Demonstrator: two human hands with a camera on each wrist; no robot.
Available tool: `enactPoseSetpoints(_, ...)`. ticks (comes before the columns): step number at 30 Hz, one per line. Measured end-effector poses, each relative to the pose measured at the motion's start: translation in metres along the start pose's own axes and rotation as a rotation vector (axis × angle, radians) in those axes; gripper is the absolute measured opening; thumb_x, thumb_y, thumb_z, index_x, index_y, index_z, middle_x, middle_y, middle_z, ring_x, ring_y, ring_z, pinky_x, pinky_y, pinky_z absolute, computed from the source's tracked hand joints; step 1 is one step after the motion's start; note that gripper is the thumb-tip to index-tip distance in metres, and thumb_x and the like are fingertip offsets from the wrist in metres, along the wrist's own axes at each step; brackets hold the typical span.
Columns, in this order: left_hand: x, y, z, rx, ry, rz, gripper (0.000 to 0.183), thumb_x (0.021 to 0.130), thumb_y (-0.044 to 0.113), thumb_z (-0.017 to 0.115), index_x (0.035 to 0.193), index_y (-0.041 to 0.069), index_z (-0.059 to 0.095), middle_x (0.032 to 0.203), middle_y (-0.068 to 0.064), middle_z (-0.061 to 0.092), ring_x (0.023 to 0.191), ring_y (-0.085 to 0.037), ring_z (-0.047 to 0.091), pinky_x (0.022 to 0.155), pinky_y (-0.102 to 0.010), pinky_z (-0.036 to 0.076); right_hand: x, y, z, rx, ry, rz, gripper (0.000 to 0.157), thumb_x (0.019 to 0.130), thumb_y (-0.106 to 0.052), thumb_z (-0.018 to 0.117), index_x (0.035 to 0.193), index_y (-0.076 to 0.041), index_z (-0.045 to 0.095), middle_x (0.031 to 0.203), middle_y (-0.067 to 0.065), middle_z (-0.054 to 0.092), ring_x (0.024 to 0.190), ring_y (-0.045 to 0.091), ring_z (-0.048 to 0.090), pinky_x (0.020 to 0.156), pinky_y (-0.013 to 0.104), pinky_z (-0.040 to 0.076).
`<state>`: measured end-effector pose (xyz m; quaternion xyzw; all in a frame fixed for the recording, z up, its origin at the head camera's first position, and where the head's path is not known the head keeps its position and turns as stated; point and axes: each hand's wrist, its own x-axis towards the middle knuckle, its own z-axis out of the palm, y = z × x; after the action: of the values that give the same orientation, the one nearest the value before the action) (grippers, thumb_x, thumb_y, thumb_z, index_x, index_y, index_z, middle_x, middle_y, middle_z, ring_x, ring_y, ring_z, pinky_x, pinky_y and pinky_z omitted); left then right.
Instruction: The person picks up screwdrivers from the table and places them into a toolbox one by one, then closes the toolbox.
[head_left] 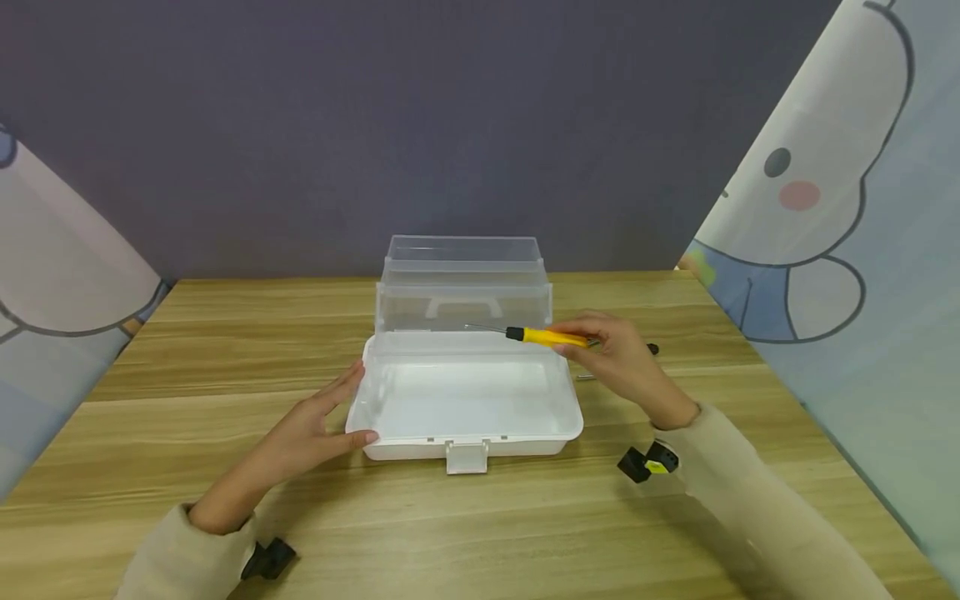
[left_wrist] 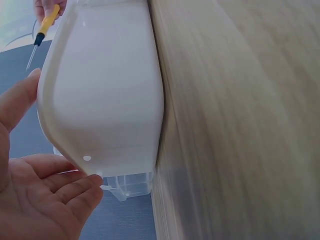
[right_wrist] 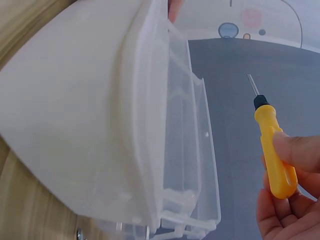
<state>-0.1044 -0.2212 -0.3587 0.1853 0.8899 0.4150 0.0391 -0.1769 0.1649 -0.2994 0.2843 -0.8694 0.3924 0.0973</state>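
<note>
My right hand (head_left: 607, 354) pinches a screwdriver (head_left: 555, 337) by its yellow handle, above the right back part of an open white plastic box (head_left: 465, 400). The screwdriver's black collar (right_wrist: 260, 101) and thin metal shaft (right_wrist: 254, 86) point left and away in the head view. At the box's left end, my left hand (head_left: 311, 437) rests with thumb and fingers spread; its thumb is at the front left corner and its fingertips along the left rim. The clear lid (head_left: 461, 310) with its handle stands raised behind the box.
On the wooden table (head_left: 225, 350), a metal shaft (head_left: 585, 377) and a dark tip (head_left: 652, 348) of other tools show right of the box, partly hidden by the right hand. A white latch (head_left: 467, 458) hangs at the box's front. A dark wall (head_left: 465, 125) stands behind.
</note>
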Motion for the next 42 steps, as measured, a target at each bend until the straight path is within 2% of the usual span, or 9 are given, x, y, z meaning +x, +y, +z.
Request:
enactPoseSetpoints(4, 0.001, -0.001, 0.000, -0.004, 0.008, 0.004, 0.088, 0.082, 0.030, 0.074, 0.147, 0.000, 0.024, 0.155, -0.016, 0.016, 0.140, -0.040, 0.015, 0.106, -0.060, 0.021, 0.005, -0.006, 0.001, -0.001, -0.022, -0.013, 0.026, 0.083, -0.006, 0.072, 0.109, -0.006, 0.071, 0.107, 0.007, 0.068, 0.082, 0.015, 0.059, 0.068, 0.025, 0.048)
enactPoseSetpoints(7, 0.001, -0.001, 0.000, -0.006, 0.010, 0.004, 0.088, 0.082, 0.030, 0.074, 0.147, -0.001, 0.024, 0.155, -0.017, 0.016, 0.140, -0.041, 0.015, 0.105, -0.063, 0.020, 0.008, -0.010, 0.002, 0.002, -0.036, -0.021, 0.026, 0.083, -0.006, 0.071, 0.109, -0.005, 0.071, 0.106, 0.007, 0.068, 0.080, 0.015, 0.057, 0.065, 0.025, 0.046)
enactPoseSetpoints(16, 0.000, 0.002, 0.001, -0.012, 0.008, 0.003, 0.087, 0.082, 0.030, 0.073, 0.146, -0.005, 0.024, 0.155, -0.017, 0.015, 0.139, -0.043, 0.015, 0.106, -0.063, 0.019, 0.014, -0.014, 0.007, -0.009, -0.051, -0.029, 0.027, 0.082, -0.003, 0.072, 0.108, -0.004, 0.071, 0.099, 0.005, 0.067, 0.081, 0.014, 0.058, 0.068, 0.028, 0.048)
enactPoseSetpoints(22, 0.000, 0.002, 0.002, -0.009, 0.010, 0.005, 0.087, 0.082, 0.030, 0.074, 0.146, -0.004, 0.025, 0.155, -0.018, 0.015, 0.139, -0.043, 0.015, 0.106, -0.063, 0.019, 0.018, -0.019, 0.009, -0.025, -0.067, -0.041, 0.026, 0.082, -0.005, 0.072, 0.108, -0.005, 0.071, 0.100, 0.005, 0.067, 0.081, 0.014, 0.058, 0.069, 0.028, 0.049)
enactPoseSetpoints(29, 0.000, 0.001, 0.002, -0.005, 0.015, 0.002, 0.088, 0.082, 0.030, 0.074, 0.146, -0.004, 0.025, 0.155, -0.018, 0.016, 0.139, -0.042, 0.016, 0.107, -0.062, 0.019, 0.029, -0.024, 0.009, -0.022, -0.068, -0.047, 0.025, 0.082, -0.005, 0.072, 0.107, -0.005, 0.071, 0.099, 0.006, 0.068, 0.081, 0.015, 0.059, 0.068, 0.029, 0.049)
enactPoseSetpoints(42, 0.001, -0.001, 0.001, 0.001, 0.008, 0.009, 0.089, 0.082, 0.031, 0.074, 0.147, -0.003, 0.024, 0.155, -0.017, 0.015, 0.140, -0.041, 0.015, 0.107, -0.062, 0.018, 0.054, -0.019, 0.010, -0.031, -0.078, -0.065, 0.025, 0.083, -0.001, 0.070, 0.108, -0.003, 0.070, 0.096, 0.008, 0.068, 0.075, 0.017, 0.054, 0.067, 0.033, 0.045)
